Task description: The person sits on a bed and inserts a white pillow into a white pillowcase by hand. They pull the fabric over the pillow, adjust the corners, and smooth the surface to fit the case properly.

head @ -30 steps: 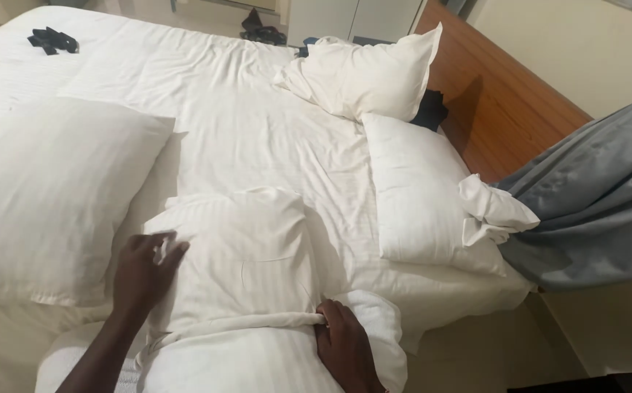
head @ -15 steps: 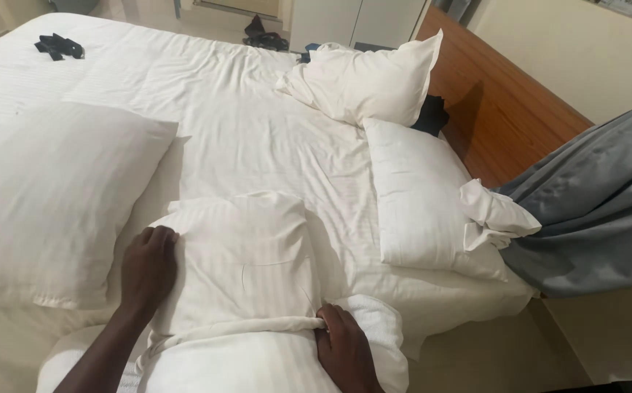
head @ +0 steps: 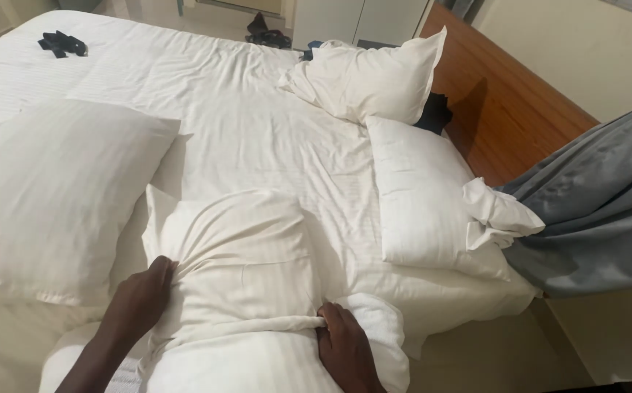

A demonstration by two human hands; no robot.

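At bed's edge, both hands, left hand [head: 135,297] and right hand [head: 344,343], clamp the pillowcase [head: 239,269]; pillow inside hidden

Wooden headboard [head: 509,109] against cream wall [head: 571,51] — grey curtain [head: 600,204] hanging right.

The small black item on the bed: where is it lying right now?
In the head view the small black item lies at the far upper left of the white bed sheet, well beyond the large pillow and away from both hands.
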